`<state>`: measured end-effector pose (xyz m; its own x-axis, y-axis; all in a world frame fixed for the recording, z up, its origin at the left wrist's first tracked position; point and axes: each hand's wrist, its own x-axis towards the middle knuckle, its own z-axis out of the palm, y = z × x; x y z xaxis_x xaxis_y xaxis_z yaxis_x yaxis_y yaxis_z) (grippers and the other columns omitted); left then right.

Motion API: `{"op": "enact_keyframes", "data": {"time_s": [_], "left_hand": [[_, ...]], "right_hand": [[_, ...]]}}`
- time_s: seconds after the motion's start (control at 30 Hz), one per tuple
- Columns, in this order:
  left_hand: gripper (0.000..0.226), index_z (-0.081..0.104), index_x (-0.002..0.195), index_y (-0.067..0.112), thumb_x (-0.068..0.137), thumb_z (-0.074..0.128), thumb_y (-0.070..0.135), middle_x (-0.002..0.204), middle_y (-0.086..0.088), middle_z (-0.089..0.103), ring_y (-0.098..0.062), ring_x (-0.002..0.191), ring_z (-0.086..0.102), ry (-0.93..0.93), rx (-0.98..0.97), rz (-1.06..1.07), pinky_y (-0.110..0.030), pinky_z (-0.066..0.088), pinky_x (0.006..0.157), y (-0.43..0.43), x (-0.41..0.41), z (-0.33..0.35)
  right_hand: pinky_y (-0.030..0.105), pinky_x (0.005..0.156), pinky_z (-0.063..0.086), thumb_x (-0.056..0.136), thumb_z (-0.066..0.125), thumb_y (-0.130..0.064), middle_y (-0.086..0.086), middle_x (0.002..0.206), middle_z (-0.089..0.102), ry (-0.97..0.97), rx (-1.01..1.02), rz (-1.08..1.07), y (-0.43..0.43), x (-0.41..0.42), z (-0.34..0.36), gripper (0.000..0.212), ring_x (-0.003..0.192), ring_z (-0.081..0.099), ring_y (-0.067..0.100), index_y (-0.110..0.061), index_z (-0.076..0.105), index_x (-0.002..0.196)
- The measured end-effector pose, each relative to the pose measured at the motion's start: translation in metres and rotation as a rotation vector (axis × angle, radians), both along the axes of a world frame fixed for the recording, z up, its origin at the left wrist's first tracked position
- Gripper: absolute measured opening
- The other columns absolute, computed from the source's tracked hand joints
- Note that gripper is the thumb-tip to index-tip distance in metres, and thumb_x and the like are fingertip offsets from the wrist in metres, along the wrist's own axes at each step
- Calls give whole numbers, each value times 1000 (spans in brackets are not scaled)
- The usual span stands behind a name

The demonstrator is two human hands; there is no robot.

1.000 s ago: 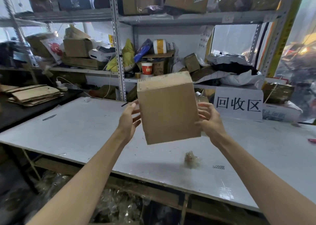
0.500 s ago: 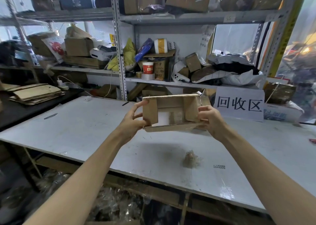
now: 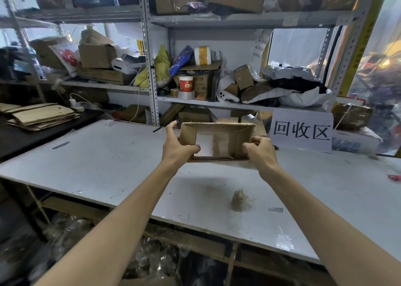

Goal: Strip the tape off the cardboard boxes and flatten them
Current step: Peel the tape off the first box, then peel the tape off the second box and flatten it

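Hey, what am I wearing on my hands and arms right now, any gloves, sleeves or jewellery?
Nothing shows on either. The left hand and right hand are bare: no gloves, and no rings on the fingers in view. The left forearm and right forearm are uncovered down to the frame's edge, with no sleeve, watch or bracelet.

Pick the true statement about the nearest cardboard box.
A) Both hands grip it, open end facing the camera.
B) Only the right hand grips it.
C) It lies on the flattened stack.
A: the left hand and right hand grip opposite sides of the cardboard box, whose hollow inside shows.
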<state>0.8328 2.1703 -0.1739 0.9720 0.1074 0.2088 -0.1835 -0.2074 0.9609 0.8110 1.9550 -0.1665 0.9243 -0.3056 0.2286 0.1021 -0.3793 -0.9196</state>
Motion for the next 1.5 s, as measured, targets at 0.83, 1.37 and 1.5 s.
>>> {"op": "enact_keyframes", "data": {"time_s": [0.83,1.37,1.5], "left_hand": [[62,25,152,14,97,50,29,149,-18,29,-38,137,30,49,650,-320,-48,29,114,-205,35,-23],[58,49,128,9,77,78,8,117,-9,63,-23,103,62,207,196,-311,-36,53,88,-359,142,-116],[61,49,131,10,76,76,14,125,-10,55,-25,110,56,166,389,-287,-32,49,92,-382,167,-129]], "right_hand": [[39,77,56,80,59,16,20,113,65,-34,575,-164,-173,-34,-25,43,96,65,33,4,50,120],[36,86,45,65,82,-34,7,129,48,327,-245,-390,-368,91,-108,82,109,49,24,-15,37,131],[38,102,36,65,84,-40,11,138,39,345,-369,-347,-390,117,-127,91,127,37,28,-10,37,138]]}}
